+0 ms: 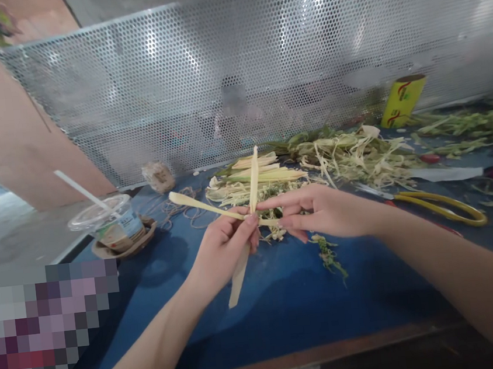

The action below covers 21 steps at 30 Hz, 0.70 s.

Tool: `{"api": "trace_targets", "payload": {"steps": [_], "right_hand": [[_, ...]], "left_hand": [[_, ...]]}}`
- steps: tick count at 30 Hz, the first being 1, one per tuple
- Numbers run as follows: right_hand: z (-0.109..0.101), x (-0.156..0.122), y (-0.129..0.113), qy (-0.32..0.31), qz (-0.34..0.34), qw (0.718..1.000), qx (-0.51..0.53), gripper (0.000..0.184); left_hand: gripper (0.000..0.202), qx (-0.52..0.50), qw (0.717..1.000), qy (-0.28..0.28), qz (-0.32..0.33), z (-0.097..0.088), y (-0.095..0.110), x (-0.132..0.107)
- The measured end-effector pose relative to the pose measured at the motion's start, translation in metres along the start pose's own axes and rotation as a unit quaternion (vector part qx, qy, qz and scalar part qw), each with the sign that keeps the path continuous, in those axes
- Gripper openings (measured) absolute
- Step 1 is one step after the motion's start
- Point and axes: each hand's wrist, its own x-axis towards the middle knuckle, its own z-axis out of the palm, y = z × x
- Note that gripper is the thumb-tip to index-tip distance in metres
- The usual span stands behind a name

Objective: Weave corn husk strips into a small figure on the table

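Two long pale-yellow leaf strips cross each other above the blue table. My left hand [233,237] is closed at the crossing, its thumb pressed on top. The upright leaf strip [254,178] rises above the thumb, and its lower end slants down past my fingers. The sideways leaf strip [200,206] has a rounded, thicker left end and runs rightward into my right hand [308,210]. There my right thumb and bent fingers pinch it, while the index finger reaches out to the crossing. The fingertips under the strips are partly hidden.
Behind my hands lie stacked leaf strips [267,170] and a shredded leaf heap [358,158]. Yellow-handled scissors [446,201] and a purple-handled knife [448,173] lie right. A plastic cup with straw [116,224] stands left. A perforated metal screen [260,60] closes the back.
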Motion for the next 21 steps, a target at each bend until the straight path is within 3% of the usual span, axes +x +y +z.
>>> {"api": "trace_targets", "payload": {"steps": [5,9,12,17,21], "right_hand": [[-0.001,0.001,0.004,-0.045,0.018,0.995,0.087,0.053],[-0.002,0.002,0.006,-0.095,0.023,0.981,0.165,0.060],[-0.003,0.004,0.008,-0.058,0.014,0.980,0.188,0.063],[0.008,0.008,0.012,-0.017,0.001,0.983,0.182,0.058],[0.021,0.011,0.014,0.070,0.037,0.985,0.156,0.046]], "left_hand": [[0.023,-0.060,0.998,-0.013,-0.016,0.000,0.000,-0.001],[0.019,-0.125,0.990,-0.069,-0.020,0.002,0.007,-0.003],[0.027,-0.136,0.986,-0.096,-0.007,0.001,0.012,-0.004],[0.031,-0.105,0.989,-0.097,-0.034,0.002,0.012,-0.006],[0.027,-0.080,0.992,-0.081,-0.049,0.004,0.006,-0.006]]}}
